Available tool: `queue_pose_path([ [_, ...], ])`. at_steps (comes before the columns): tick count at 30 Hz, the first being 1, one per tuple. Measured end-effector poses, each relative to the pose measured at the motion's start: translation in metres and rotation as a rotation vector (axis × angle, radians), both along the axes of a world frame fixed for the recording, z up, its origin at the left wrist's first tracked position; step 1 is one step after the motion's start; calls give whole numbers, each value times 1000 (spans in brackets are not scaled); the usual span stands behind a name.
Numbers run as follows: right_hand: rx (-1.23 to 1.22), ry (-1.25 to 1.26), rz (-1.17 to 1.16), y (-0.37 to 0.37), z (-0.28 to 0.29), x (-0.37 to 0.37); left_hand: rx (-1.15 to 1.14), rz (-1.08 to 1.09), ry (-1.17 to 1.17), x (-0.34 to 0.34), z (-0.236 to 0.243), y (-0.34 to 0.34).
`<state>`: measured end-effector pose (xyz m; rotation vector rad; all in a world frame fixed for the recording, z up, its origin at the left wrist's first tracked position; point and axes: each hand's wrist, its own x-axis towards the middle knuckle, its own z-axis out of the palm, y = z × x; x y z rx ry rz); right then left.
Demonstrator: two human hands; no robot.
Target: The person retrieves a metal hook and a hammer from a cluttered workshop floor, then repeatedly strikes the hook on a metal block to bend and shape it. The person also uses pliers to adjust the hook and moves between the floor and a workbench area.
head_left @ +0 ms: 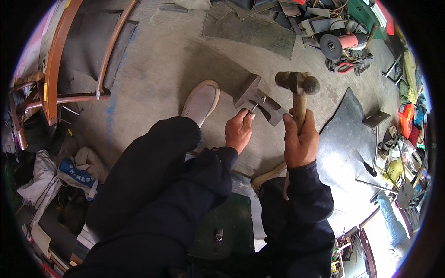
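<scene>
My right hand (301, 144) is wrapped round the wooden handle of a ball-peen hammer (299, 84), whose head is raised above the floor. The handle's lower end sticks out below the fist. My left hand (238, 132) pinches a thin metal rod (254, 107) between thumb and fingers. The rod's far tip looks bent or rounded and lies over a heavy steel block (248, 91), shaped like a short piece of rail, on the floor. Whether the rod touches the block I cannot tell. My shoe (200, 101) stands just left of the block.
An angle grinder (340, 44) lies at the far right near red-handled pliers (345, 68). Dark rubber sheets (250, 34) lie at the back. A dark metal sheet (345, 125) covers the floor to my right. Brown frame bars (58, 60) stand left.
</scene>
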<state>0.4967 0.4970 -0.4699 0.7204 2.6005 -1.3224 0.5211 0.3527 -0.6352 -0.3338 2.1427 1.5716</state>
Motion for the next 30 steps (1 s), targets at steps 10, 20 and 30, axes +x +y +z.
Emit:
queue_pose_path([
  [10, 83, -120, 112, -13, -41, 42, 62, -20, -4, 0, -4, 0],
  [20, -107, 25, -124, -9, -11, 29, 99, -28, 31, 0, -8, -2],
  [30, 73, 11, 18, -13, -46, 31, 63, -65, -34, -4, 5, -1],
])
